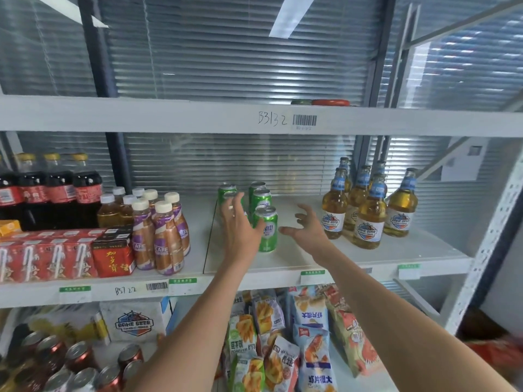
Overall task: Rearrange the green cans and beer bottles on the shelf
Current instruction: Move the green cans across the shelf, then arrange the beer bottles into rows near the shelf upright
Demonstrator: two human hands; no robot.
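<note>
Standing upright, the green cans (256, 210) sit between both empty, spread hands; left hand (239, 230) touches them, right hand (307, 227) nearer the beer bottles (368, 205) at right.

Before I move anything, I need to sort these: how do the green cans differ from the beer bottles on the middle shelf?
The green cans are short, opaque metal; the beer bottles are taller clear glass showing golden liquid. The cans stand mid-shelf at the left hand; the bottles cluster to the right, beyond the open right hand. The bottles have narrow capped necks; the cans have flat tops. Both groups stand upright.
</note>
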